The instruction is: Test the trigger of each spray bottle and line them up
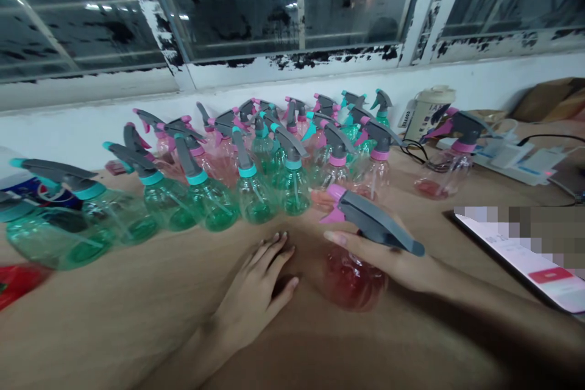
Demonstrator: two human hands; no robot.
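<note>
My right hand (pixel 388 253) is wrapped round the neck of a red spray bottle (pixel 356 280) with a grey and pink trigger head, just above or on the wooden table. The bottle is a little blurred, and some of my fingers are hidden behind it. To its left, my left hand (pixel 256 292) rests with fingers stretched out and holds nothing. Beyond both hands stand several spray bottles in rows: green ones such as the front green spray bottle (pixel 258 201) with teal collars, and pink ones like the pink spray bottle (pixel 372 173).
A lit phone (pixel 516 256) lies at the right, below a power strip (pixel 521 164) with plugs and cables. One pink spray bottle (pixel 445 173) stands apart near a cream cup (pixel 427 113). Something red (pixel 21 283) is at the left edge. A white wall and windows close off the back.
</note>
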